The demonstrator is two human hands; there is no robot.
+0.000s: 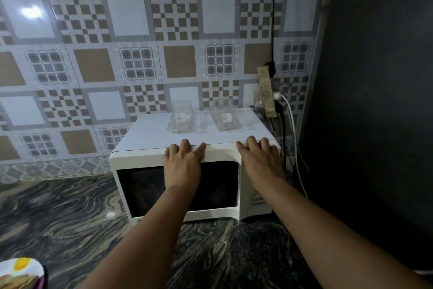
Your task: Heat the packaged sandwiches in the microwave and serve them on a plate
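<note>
Head view: white microwave oven (178, 197) stands on a dark veined stone counter (58, 213) against a patterned tile wall (93, 42), door closed, dark window giving no view of the interior. Left hand (184, 164) lies flat over the top front edge of the door, fingers straight and spread, gripping nothing. Right hand (260, 162) lies likewise over the top edge above the control panel, fingers extended, holding nothing. Two clear plastic sandwich packs stand on the oven roof, well behind the fingertips and apart from each other: left pack (180, 117) and right pack (226, 115), each with a barcode label; both appear empty. A plate (35, 266) shows at the lower left corner of the frame, on the counter and well apart from the oven; it carries pale food that looks like sandwiches, though the edge of the frame cuts it off and blur prevents certainty. A taped power strip (266, 92) with a white plug and cables hangs just right of the oven. Judgement: if the plated food is the sandwiches, heating and serving are near complete, and the hands are merely steadying or shifting the oven. The next move calls for lifting both palms off the casing and clearing away the empty packs.
</note>
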